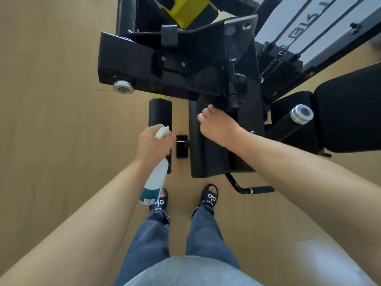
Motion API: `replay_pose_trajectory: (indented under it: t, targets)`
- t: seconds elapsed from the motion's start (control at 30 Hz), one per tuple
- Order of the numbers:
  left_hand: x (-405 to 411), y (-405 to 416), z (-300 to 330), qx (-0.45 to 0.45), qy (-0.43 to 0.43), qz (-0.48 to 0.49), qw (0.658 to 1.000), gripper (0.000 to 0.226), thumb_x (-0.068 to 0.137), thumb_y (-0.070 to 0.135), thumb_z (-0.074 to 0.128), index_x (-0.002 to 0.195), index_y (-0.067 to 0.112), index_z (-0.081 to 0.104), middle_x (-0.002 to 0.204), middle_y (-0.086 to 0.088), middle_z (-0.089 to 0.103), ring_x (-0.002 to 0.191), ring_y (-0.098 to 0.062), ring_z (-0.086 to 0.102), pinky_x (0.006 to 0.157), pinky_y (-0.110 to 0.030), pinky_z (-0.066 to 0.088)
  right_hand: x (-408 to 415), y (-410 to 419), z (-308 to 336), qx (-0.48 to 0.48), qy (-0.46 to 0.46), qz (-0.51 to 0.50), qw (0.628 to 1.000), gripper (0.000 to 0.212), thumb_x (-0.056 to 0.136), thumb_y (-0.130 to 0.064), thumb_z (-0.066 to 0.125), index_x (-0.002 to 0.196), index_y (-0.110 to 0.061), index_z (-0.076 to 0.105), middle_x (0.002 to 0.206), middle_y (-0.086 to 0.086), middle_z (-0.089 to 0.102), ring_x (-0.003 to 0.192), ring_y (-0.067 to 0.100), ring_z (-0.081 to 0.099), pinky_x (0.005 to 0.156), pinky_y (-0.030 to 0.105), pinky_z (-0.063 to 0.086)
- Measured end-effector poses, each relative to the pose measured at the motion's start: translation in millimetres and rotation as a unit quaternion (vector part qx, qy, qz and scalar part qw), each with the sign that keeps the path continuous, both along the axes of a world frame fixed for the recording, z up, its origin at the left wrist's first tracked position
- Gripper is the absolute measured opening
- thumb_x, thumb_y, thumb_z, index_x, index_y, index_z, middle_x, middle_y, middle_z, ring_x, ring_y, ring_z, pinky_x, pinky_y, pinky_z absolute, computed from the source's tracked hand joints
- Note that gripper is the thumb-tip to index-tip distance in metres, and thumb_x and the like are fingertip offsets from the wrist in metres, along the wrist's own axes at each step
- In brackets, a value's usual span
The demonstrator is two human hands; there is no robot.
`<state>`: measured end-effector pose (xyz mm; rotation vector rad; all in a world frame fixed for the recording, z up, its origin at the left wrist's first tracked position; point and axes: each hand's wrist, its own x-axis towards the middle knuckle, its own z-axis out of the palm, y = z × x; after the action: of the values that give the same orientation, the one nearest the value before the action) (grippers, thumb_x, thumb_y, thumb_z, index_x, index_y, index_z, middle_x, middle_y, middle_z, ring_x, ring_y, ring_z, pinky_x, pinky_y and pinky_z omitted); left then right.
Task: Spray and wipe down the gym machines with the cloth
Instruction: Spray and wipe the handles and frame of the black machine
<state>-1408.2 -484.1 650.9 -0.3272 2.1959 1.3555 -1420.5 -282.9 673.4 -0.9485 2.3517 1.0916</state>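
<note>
Below, the left hand point(153, 144) grips a white spray bottle point(155, 178) by its trigger neck, the bottle hanging beside a black foam roller point(160, 112). Further right, the right hand point(218, 125) rests on the machine's black seat pad point(210, 153), fingers curled; whether they hold a cloth cannot be told.

Black slides point(210, 196) and blue jeans point(203, 230) are seen on a tan wooden floor point(51, 120).

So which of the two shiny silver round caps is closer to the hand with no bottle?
The silver round cap on the black roller at the right, beside the black padded seat. The other silver cap sits far left on the black frame, away from the right hand.
</note>
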Motion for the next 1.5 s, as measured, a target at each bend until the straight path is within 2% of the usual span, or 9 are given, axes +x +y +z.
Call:
replay_pose_trajectory:
  t: [0.13,0.23,0.33,0.6,0.77,0.9,1.0,1.17,1.5]
  targets:
    - [7.2,20.2,4.5,0.01,-0.006,-0.003,1.0,0.012,0.097,0.014,0.066,0.087,0.008,0.071,0.081,-0.011,0.065,0.069,-0.02,0.059,0.056,-0.023,0.046,-10.0,0.5,-11.3,0.047,0.016,-0.082,0.995,0.035,0.093,-0.008,0.064,0.127,-0.001,0.063,0.125,0.017,0.053,0.116,0.033,0.052,0.093,0.037,0.049]
    - [9.3,32.0,6.0,0.021,-0.007,0.007,1.0,0.018,0.096,0.007,0.065,0.08,0.012,0.068,0.077,-0.006,0.063,0.067,-0.019,0.059,0.047,-0.012,0.045,-7.0,-1.6,-18.7,0.104,0.007,-0.132,0.986,0.046,0.099,-0.015,0.054,0.14,0.005,0.049,0.141,0.029,0.044,0.128,0.043,0.044,0.106,0.041,0.046]
    - [11.6,38.6,5.7,0.022,-0.006,-0.002,1.0,0.025,0.097,0.009,0.065,0.076,0.021,0.066,0.082,-0.003,0.065,0.069,-0.017,0.061,0.047,-0.009,0.044,-5.4,-0.1,-9.7,0.124,-0.01,-0.108,0.986,0.042,0.098,-0.02,0.052,0.134,0.0,0.055,0.134,0.024,0.054,0.123,0.042,0.05,0.111,0.048,0.04]
    - [22.4,35.8,10.5,0.032,-0.029,-0.035,0.998,0.011,0.097,0.014,0.068,0.089,0.022,0.067,0.083,-0.001,0.06,0.074,-0.017,0.058,0.044,-0.009,0.041,46.2,6.7,1.6,-0.021,-0.08,-0.179,0.98,0.028,0.095,-0.012,0.061,0.121,-0.005,0.066,0.12,0.014,0.064,0.114,0.033,0.059,0.103,0.044,0.048]
    - [25.4,27.1,10.2,0.034,-0.031,-0.044,0.998,0.009,0.098,0.016,0.068,0.107,0.015,0.069,0.086,-0.004,0.059,0.071,-0.017,0.057,0.04,-0.006,0.039,117.5,-1.9,7.0,-0.059,-0.111,-0.167,0.978,0.032,0.092,-0.017,0.065,0.123,-0.012,0.065,0.123,0.009,0.06,0.12,0.033,0.052,0.113,0.042,0.036]
    - [27.0,29.4,11.0,0.044,-0.014,-0.06,0.997,0.002,0.098,0.015,0.069,0.097,0.014,0.068,0.087,-0.006,0.063,0.068,-0.016,0.061,0.052,-0.017,0.047,118.4,8.8,11.2,-0.065,-0.123,-0.139,0.98,0.03,0.097,-0.022,0.059,0.125,-0.015,0.066,0.125,0.005,0.06,0.122,0.028,0.052,0.115,0.04,0.035]
    - [26.2,30.5,9.6,0.047,-0.017,-0.059,0.997,0.001,0.098,0.014,0.068,0.099,0.015,0.068,0.086,-0.005,0.063,0.067,-0.016,0.062,0.046,-0.008,0.043,69.2,18.5,17.7,-0.045,-0.076,-0.105,0.991,0.03,0.102,-0.024,0.049,0.127,-0.016,0.064,0.13,0.004,0.063,0.125,0.025,0.055,0.117,0.04,0.03]
    - [25.7,32.6,1.3,0.032,-0.015,-0.057,0.998,0.011,0.096,0.012,0.068,0.089,0.019,0.068,0.083,-0.003,0.064,0.071,-0.017,0.06,0.046,-0.008,0.043,3.7,23.6,-2.3,-0.003,-0.045,-0.194,0.98,0.033,0.101,-0.018,0.05,0.132,-0.011,0.059,0.132,0.01,0.06,0.127,0.03,0.049,0.112,0.044,0.039]
    - [32.5,58.0,13.7,0.006,-0.027,-0.099,0.995,0.006,0.096,0.015,0.07,0.091,0.016,0.066,0.083,-0.007,0.064,0.067,-0.017,0.061,0.055,-0.018,0.045,89.8,5.1,0.6,-0.045,-0.074,-0.169,0.982,0.028,0.102,-0.023,0.054,0.126,-0.014,0.064,0.127,0.004,0.065,0.125,0.03,0.052,0.116,0.041,0.032]
